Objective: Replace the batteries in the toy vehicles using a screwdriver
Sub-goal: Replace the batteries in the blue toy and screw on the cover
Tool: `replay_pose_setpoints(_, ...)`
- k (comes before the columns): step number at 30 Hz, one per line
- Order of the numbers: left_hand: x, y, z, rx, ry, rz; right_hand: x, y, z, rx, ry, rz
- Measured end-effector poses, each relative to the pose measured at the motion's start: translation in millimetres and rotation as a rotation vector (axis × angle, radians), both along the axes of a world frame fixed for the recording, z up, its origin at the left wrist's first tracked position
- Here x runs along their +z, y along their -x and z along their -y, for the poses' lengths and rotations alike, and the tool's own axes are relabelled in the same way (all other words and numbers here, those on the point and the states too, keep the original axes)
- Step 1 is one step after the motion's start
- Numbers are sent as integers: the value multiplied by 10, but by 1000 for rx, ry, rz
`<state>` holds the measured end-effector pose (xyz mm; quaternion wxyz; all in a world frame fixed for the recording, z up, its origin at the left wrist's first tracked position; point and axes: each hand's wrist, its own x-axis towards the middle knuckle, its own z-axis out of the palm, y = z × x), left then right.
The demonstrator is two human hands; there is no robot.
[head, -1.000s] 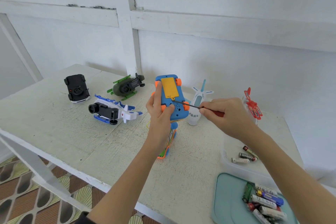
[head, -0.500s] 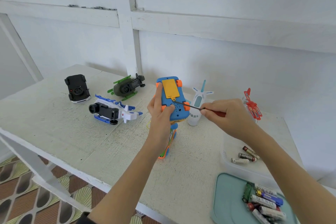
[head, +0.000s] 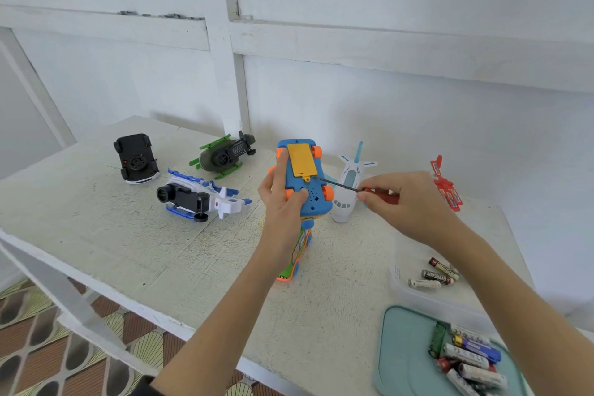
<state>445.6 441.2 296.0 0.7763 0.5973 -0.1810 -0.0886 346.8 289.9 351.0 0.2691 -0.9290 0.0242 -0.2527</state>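
Blue plastic fills my left hand (head: 283, 202): I grip the toy car (head: 303, 182) belly-up above the worktop (head: 135, 247), fingers curled round its side, thumb pressed near a lower orange wheel. My right hand (head: 408, 202) pinches the red-handled screwdriver (head: 360, 189), and its thin dark shaft reaches leftward so the tip sits at the small tab at the bottom of the yellow battery cover (head: 300, 160). A second ago the tip lay lower, near the speaker holes; it has since crept up to the tab, while the car has barely shifted. I judge that means the blade has found the screw and loosening is just starting; the cover is still shut flat.

The car's shell looks smooth and moulded, with rounded corners and stubby orange wheels. The cover is a flat glossy rectangle. The worktop is rough, scuffed white-painted board.

Other toys wait on it: a white aeroplane (head: 348, 190) just beyond the car, a red toy (head: 446, 185) to the right, a blue-and-white one (head: 199, 199), a green one (head: 225, 154) and a black car (head: 136, 159) on the left. Loose batteries (head: 434, 273) lie in a clear tub, more batteries (head: 469, 360) on a teal lid (head: 401, 363).
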Motion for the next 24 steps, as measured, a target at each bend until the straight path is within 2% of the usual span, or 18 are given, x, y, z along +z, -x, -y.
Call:
replay_pose_setpoints(9,-81,-86,26,-66,125,-253,-77,-39,-24,-8,65,41)
replay_pose_setpoints(17,-130,-145,41,-115,118,-275,-109,-45,-10,-4,106,63)
replay_pose_setpoints(24,-156,-166,45,-145,70,-259,-116,-66,45,-13,92,-10)
